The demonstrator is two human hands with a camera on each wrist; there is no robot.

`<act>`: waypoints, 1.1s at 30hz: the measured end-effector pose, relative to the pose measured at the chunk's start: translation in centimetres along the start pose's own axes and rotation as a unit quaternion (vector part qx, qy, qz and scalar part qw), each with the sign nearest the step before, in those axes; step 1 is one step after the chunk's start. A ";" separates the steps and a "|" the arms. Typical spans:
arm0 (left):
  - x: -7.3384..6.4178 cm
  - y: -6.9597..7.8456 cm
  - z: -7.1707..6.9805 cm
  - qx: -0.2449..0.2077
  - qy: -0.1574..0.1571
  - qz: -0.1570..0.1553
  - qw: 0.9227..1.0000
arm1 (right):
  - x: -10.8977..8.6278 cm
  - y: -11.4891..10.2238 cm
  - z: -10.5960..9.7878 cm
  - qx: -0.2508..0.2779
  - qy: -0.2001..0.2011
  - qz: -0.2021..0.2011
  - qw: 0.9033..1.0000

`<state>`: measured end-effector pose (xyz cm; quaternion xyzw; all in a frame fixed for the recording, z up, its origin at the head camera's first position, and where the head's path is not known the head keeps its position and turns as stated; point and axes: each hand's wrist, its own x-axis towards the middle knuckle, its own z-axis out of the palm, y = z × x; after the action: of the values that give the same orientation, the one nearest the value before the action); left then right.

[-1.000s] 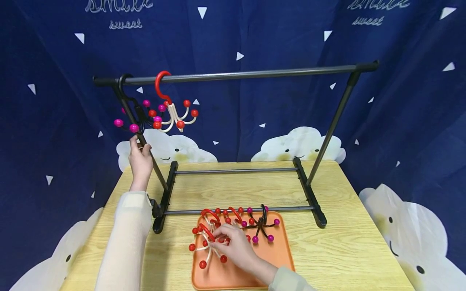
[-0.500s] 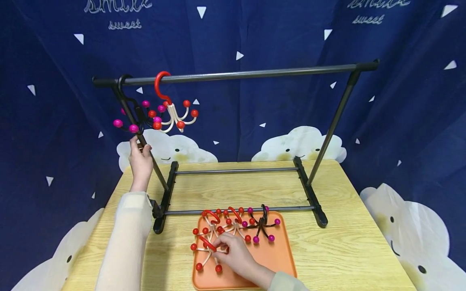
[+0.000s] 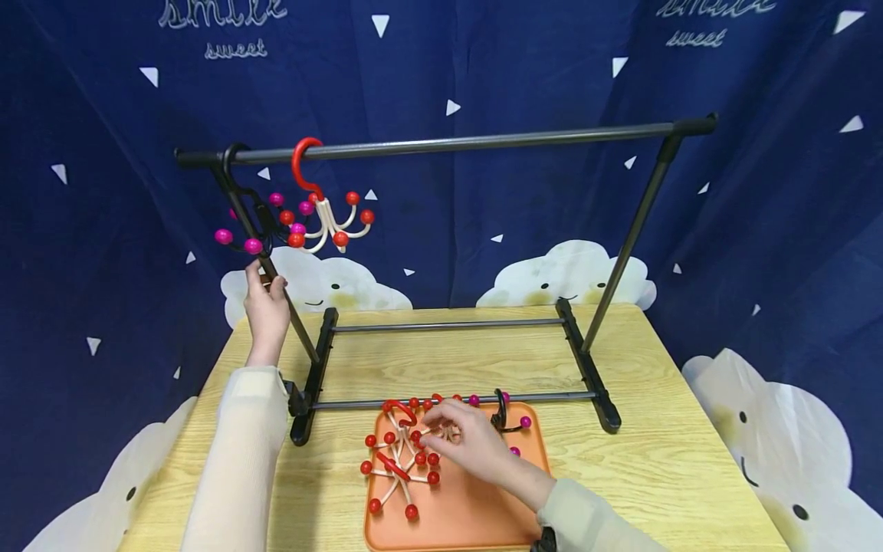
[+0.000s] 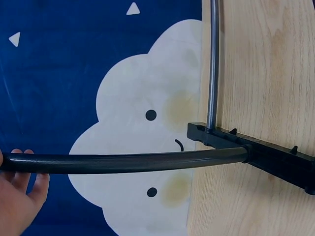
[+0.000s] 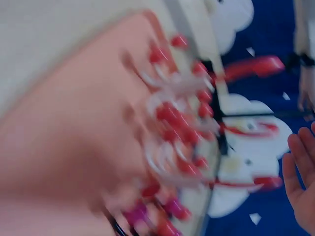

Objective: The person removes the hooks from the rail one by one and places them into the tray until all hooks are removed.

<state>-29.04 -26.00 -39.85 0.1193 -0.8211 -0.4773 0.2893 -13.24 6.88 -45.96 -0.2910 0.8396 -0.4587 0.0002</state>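
My left hand (image 3: 267,318) holds the left upright post (image 3: 295,322) of a black rack, its fingers wrapped round the tube in the left wrist view. My right hand (image 3: 476,445) is over the orange tray (image 3: 483,525), fingers bent with nothing between them; the right wrist view has it apart from the red hooks. In that tray lie a front octopus-style hanger with a red hook (image 3: 393,466), another red-hooked one (image 3: 402,411) behind it, and a third partly hidden by the right hand. At the tray's right, a black hanger (image 3: 500,410) with magenta balls is partly covered too.
From the rack's top bar (image 3: 483,143) hang a black hanger (image 3: 264,218) with magenta balls and a red-hooked white hanger (image 3: 324,211), both at the left end. The rack's feet (image 3: 586,368) stand on a wooden table (image 3: 662,475). A dark blue curtain (image 3: 552,192) closes off the back.
My right hand has let go of the front red-hooked hanger, which shifted slightly toward me in the tray, and moved up and right over the third one. The left hand has stayed on the post.
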 end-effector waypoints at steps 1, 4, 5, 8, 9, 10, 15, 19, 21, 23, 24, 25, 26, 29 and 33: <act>0.0 0.0 0.0 0.001 0.001 0.000 1.000 | 0.4 0.0 -0.9 -0.010 0.017 -0.010 1.000; 0.0 0.0 -0.1 0.002 0.003 0.000 1.000 | 1.3 0.4 -3.4 -0.056 0.067 -0.028 0.996; 0.0 0.0 -0.1 0.003 0.003 0.000 1.000 | 1.5 0.5 -4.3 -0.069 0.077 -0.024 0.994; 0.0 -0.1 -0.1 0.004 0.001 0.002 1.000 | 2.2 1.3 -6.8 -0.115 0.109 -0.012 0.987; 0.0 -0.2 -0.1 0.003 0.001 0.003 1.000 | 2.3 1.6 -7.7 -0.127 0.116 -0.003 0.985; 0.0 -0.1 -0.1 0.003 0.001 0.004 1.000 | 2.5 1.8 -8.5 -0.138 0.122 0.002 0.983; -0.1 0.0 -0.5 0.005 0.001 0.009 1.000 | 3.2 3.4 -12.6 -0.192 0.171 0.013 0.966; -0.3 0.2 -0.9 0.020 -0.008 0.012 1.000 | 3.6 4.6 -15.9 -0.211 0.218 0.011 0.953; -0.3 0.3 -1.1 0.021 -0.013 0.013 1.000 | 3.8 4.9 -17.4 -0.215 0.237 0.019 0.947; -0.3 0.3 -1.3 0.018 -0.015 0.012 1.000 | 4.0 5.2 -18.8 -0.217 0.252 0.033 0.943; -0.2 0.3 -1.4 0.014 -0.014 0.012 1.000 | 4.1 5.3 -19.5 -0.217 0.256 0.043 0.941; -0.2 0.3 -1.6 0.009 -0.013 0.012 1.000 | 4.2 5.5 -20.2 -0.215 0.262 0.054 0.939; -0.1 0.4 -1.7 0.006 -0.011 0.013 1.000 | 4.3 5.6 -20.9 -0.212 0.267 0.064 0.938; 0.1 0.7 -2.2 0.009 0.005 0.015 1.000 | 4.5 5.9 -22.9 -0.210 0.291 0.096 0.928; 0.7 1.6 -3.1 0.001 0.047 0.034 0.998 | 4.8 5.8 -25.1 -0.216 0.340 0.123 0.907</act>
<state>-27.69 -27.69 -37.02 0.1134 -0.8105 -0.4606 0.3436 -26.81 26.26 -34.61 -0.0051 0.8965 -0.3335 -0.2916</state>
